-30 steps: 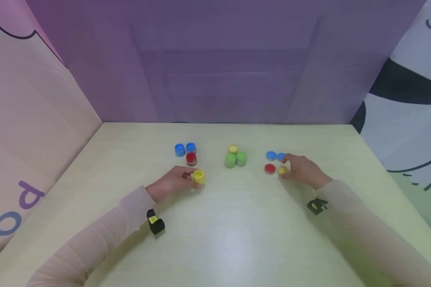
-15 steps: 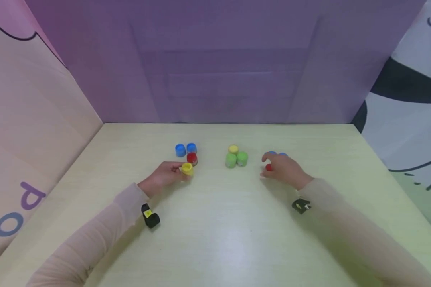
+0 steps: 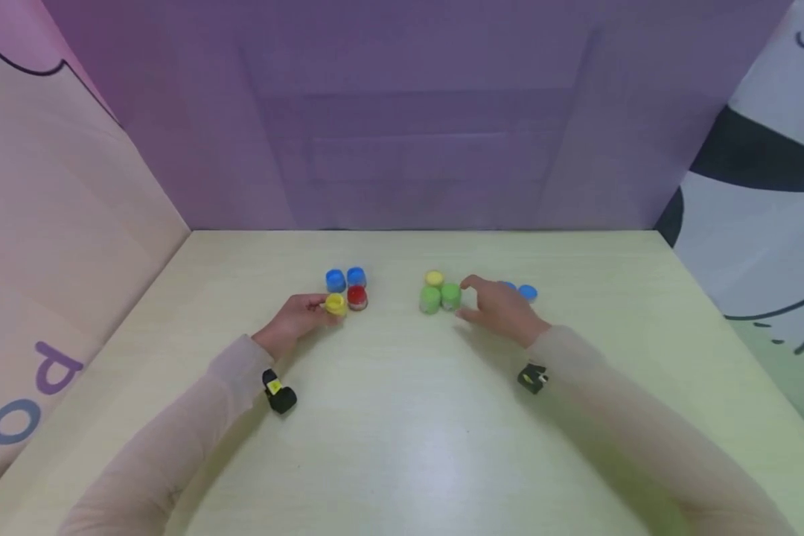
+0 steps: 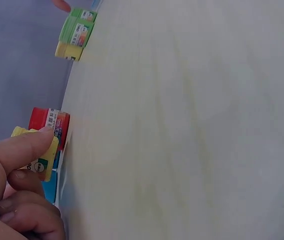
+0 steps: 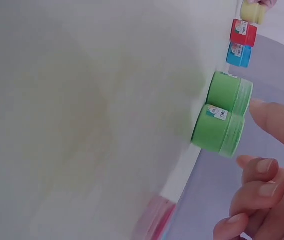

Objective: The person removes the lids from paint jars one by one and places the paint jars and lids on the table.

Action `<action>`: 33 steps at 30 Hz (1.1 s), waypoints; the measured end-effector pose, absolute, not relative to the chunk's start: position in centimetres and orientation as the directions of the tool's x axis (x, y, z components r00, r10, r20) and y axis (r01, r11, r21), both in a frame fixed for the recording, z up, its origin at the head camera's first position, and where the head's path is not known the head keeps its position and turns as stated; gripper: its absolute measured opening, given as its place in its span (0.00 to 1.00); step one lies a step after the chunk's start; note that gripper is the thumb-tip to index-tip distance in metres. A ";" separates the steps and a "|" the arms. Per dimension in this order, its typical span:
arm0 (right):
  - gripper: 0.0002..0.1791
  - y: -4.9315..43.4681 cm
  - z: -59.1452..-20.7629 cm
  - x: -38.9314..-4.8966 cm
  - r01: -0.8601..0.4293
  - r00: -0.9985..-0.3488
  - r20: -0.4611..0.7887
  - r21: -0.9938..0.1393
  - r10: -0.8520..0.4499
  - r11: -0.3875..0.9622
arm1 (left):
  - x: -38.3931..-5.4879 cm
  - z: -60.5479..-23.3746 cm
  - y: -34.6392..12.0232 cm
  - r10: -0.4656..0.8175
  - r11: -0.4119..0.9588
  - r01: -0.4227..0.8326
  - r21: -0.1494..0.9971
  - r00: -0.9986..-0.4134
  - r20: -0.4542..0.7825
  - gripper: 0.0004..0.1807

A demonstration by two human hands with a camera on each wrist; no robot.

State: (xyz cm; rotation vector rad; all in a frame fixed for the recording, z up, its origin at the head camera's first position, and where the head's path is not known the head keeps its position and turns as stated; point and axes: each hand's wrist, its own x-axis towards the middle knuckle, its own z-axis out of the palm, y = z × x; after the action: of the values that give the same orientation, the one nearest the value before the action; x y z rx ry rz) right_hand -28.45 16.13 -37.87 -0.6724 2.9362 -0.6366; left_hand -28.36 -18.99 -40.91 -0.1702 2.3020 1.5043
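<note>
My left hand (image 3: 296, 321) pinches a small yellow jar (image 3: 336, 304), its open top showing, between thumb and fingers. Right beside it stands a red jar (image 3: 357, 298), with two blue jars (image 3: 336, 281) behind. In the left wrist view the yellow jar (image 4: 45, 162) partly covers the red one (image 4: 44, 118). My right hand (image 3: 505, 309) holds nothing; its thumb and fingers are spread apart at the right side of two green jars (image 3: 451, 296). Seen from the right wrist, the fingertips are close to the lid of the nearer green jar (image 5: 217, 131).
A yellow-topped jar (image 3: 434, 278) stands behind the green pair. Flat blue discs (image 3: 528, 292) lie on the table (image 3: 402, 417) behind my right hand, which hides what lies beneath it. A purple panel (image 3: 402, 149) rises along the far table edge.
My left hand has carried the yellow jar left and back, to the red jar's left side. My right hand has moved left from the discs to the green jars.
</note>
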 end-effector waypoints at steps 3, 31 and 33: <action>0.27 15.7 -37.8 -28.7 -0.393 -0.907 0.024 -0.409 -0.421 0.824 | -28.5 -40.8 -19.0 0.096 0.394 -0.321 0.861 -0.917 -0.386 0.28; 0.26 14.2 -37.1 -29.8 -0.242 -0.947 -0.117 -0.347 -0.298 0.906 | -28.4 -40.3 -18.3 0.047 0.414 -0.349 0.841 -0.914 -0.402 0.29; 0.26 14.1 -37.1 -29.8 -0.235 -0.949 -0.121 -0.345 -0.291 0.909 | -28.4 -40.3 -18.3 0.044 0.416 -0.350 0.839 -0.914 -0.403 0.29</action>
State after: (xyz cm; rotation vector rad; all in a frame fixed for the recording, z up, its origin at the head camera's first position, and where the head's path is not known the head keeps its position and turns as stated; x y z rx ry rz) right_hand -29.81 14.10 -37.14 -0.4026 2.9020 -0.4927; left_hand -28.37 -18.28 -40.33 -0.2628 2.3140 1.4995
